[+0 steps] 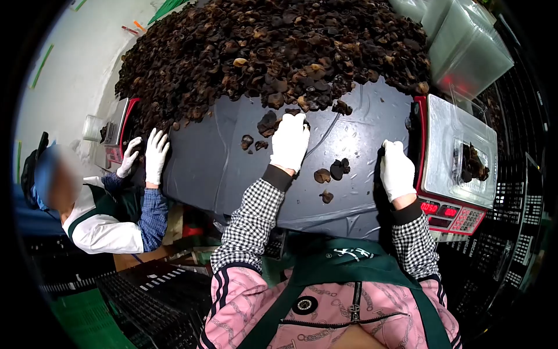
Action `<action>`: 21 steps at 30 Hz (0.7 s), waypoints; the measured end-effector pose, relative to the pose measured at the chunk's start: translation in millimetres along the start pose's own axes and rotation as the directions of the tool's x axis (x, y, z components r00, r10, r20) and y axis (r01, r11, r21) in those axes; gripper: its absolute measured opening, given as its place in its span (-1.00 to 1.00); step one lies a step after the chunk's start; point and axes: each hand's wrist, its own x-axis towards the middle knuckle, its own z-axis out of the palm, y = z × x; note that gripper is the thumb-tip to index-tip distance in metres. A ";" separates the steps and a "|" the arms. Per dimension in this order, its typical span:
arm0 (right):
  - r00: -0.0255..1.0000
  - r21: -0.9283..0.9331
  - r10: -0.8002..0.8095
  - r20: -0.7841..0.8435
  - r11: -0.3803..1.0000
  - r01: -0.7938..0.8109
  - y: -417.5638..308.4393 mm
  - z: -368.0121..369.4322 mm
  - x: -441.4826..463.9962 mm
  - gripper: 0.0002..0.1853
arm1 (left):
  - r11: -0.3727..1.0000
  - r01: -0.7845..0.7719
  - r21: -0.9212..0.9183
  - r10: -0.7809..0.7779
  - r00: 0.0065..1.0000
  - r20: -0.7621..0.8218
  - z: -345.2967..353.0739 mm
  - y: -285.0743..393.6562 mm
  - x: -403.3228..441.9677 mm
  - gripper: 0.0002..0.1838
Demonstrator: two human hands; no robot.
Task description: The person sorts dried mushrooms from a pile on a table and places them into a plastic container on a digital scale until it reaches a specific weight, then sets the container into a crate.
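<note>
My left hand (290,141), in a white glove, is closed with fingers curled down on the grey-covered table, against dark wood ear mushrooms; a bit of mushroom shows at its fingertips. Just left of it lie a larger wood ear mushroom (268,124) and smaller pieces. Over the table's right side, my right hand (398,170) is gloved too and curled closed; whatever its fingers hold is hidden. Between both hands lie several loose mushroom pieces (337,169). A red-edged scale (433,163) stands beside my right hand, bearing a clear plastic box (459,131) with some mushrooms (475,163).
A large heap of wood ear mushrooms (273,52) covers the table's far side. Stacked clear plastic boxes (468,52) stand at the back right. On the left, a co-worker's gloved hands (156,157) rest near another scale (119,125). Black crates (151,296) stand below.
</note>
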 end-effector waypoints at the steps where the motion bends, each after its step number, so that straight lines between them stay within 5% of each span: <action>1: 0.999 -0.013 0.029 0.022 1.000 -0.029 1.3 4.2 1.1 -0.83 | 0.994 -0.010 -0.104 0.004 0.998 -0.060 -1.7 -0.8 -0.9 -0.73; 4: 0.998 0.267 0.039 -0.042 0.963 -0.027 -5.3 -2.8 1.0 -0.80 | 0.935 0.134 -0.329 -0.158 0.986 -0.048 -33.9 0.0 3.2 -0.77; 6: 0.993 0.537 0.105 0.051 0.836 -0.116 -13.9 -11.6 0.6 -0.76 | 0.931 0.093 -0.353 -0.189 0.950 -0.250 -63.7 -12.0 7.5 -0.84; 8: 0.979 0.690 0.107 0.173 0.697 -0.198 -30.2 -25.8 0.9 -0.75 | 0.850 0.248 -0.465 -0.394 0.885 -0.248 -77.5 -36.6 6.5 -0.81; 10: 0.997 0.656 -0.065 -0.030 0.752 0.068 -43.2 -21.2 1.1 -0.70 | 0.872 0.272 -0.407 -0.388 0.891 -0.236 -79.0 -60.0 4.8 -0.81; 14: 0.976 0.550 -0.216 -0.001 0.815 0.181 -69.6 -7.7 -2.2 -0.64 | 0.968 0.147 -0.201 -0.178 0.974 -0.143 -61.7 -52.6 8.3 -0.83; 18: 0.965 0.433 -0.261 0.026 0.873 0.225 -74.4 14.4 -8.8 -0.73 | 0.984 0.160 0.081 -0.166 0.984 0.068 -42.5 -37.3 11.4 -0.49; 21: 0.981 0.484 -0.184 -0.067 0.854 0.193 -69.7 19.1 -7.6 -0.73 | 0.993 0.087 -0.082 -0.088 0.996 -0.006 -27.1 -57.3 11.5 -0.68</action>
